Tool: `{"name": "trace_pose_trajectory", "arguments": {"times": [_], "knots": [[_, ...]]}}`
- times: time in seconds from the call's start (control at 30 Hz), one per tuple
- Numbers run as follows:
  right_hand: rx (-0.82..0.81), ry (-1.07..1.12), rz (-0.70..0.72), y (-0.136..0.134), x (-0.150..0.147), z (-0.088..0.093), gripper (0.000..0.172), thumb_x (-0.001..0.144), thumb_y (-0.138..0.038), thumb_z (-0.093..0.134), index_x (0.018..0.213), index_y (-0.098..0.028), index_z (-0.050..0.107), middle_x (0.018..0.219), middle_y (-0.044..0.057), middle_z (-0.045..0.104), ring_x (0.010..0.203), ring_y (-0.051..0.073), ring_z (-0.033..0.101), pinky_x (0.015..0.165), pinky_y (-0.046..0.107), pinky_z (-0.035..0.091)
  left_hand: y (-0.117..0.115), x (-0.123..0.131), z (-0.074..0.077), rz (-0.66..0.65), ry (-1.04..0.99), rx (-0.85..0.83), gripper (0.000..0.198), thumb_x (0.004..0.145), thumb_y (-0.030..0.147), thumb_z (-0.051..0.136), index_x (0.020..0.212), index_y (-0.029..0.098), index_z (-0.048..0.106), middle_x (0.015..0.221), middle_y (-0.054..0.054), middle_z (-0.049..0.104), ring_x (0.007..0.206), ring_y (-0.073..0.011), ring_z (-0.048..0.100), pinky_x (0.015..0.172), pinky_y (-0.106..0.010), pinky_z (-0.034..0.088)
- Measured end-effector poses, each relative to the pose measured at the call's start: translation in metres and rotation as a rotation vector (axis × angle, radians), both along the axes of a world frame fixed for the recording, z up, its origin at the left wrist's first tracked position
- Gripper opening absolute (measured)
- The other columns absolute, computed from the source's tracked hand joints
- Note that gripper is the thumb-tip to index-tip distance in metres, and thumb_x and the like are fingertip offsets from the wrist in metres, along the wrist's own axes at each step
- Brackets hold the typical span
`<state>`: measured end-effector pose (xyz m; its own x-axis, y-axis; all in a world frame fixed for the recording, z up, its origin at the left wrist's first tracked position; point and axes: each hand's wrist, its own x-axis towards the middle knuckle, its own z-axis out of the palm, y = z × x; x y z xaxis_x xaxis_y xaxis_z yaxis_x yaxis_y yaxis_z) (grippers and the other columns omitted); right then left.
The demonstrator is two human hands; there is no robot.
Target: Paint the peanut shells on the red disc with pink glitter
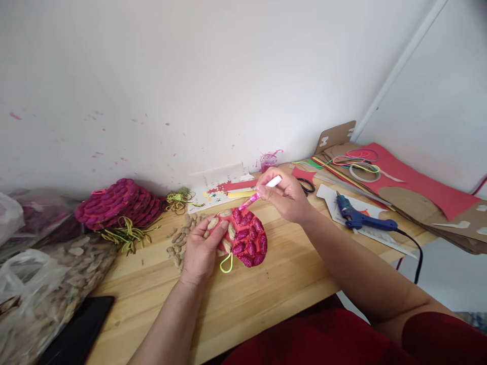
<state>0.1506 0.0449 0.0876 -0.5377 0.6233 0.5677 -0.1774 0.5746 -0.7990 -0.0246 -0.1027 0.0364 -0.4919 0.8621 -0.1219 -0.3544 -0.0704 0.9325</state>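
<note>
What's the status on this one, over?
Left hand steadying red peanut-shell disc. Right hand gripping pink-tipped brush, tip at a shell. Loose peanuts beside left hand, glue gun off right.

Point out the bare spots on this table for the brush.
Bare wood lies below the disc, between both forearms, and between the phone and the left hand. Crowded: peanuts and stacked discs behind, glue gun and papers at right.
</note>
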Motion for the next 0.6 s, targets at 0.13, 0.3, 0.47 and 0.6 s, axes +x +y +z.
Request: {"name": "trace_pose_trajectory", "arguments": {"times": [0.13,0.3,0.47,0.6], "knots": [[0.014,-0.011,-0.023,-0.0008,-0.0010,0.0006,0.026,0.095,-0.046,0.068,0.089,-0.022,0.061,0.079,-0.001,0.060,0.071,0.014,0.052,0.067,0.029,0.041,-0.0013,0.0002,0.0009,-0.006,-0.009,-0.002,0.043,0.065,0.038,0.095,0.096,0.017,0.074,0.074,0.000,0.074,0.052,-0.0118,0.065,0.050,-0.022,0.055],[0.069,0.001,-0.069,-0.0018,-0.0026,-0.0006,0.026,0.095,-0.046,0.069,0.089,-0.022,0.061,0.079,-0.001,0.062,0.071,0.014,0.054,0.067,0.030,0.042,-0.0015,0.0006,0.0007,-0.012,0.018,-0.027,0.043,0.064,0.041,0.095,0.093,0.018,0.074,0.070,0.001,0.073,0.048,-0.0116,0.062,0.046,-0.022,0.052],[0.007,0.033,-0.029,0.0007,-0.0024,-0.0023,0.029,0.095,-0.049,0.068,0.089,-0.022,0.061,0.077,-0.001,0.059,0.070,0.015,0.052,0.067,0.030,0.043,-0.0006,-0.0013,0.0003,0.011,0.017,-0.009,0.042,0.064,0.040,0.095,0.093,0.018,0.074,0.071,0.001,0.073,0.050,-0.0118,0.064,0.049,-0.022,0.052],[0.118,-0.026,-0.103,-0.0015,-0.0033,-0.0011,0.022,0.097,-0.041,0.066,0.088,-0.022,0.061,0.078,0.000,0.064,0.070,0.015,0.056,0.067,0.031,0.043,0.0000,-0.0027,-0.0006,0.023,0.069,0.005,0.040,0.066,0.040,0.094,0.093,0.017,0.074,0.071,0.001,0.072,0.051,-0.0113,0.063,0.051,-0.021,0.053]]}}
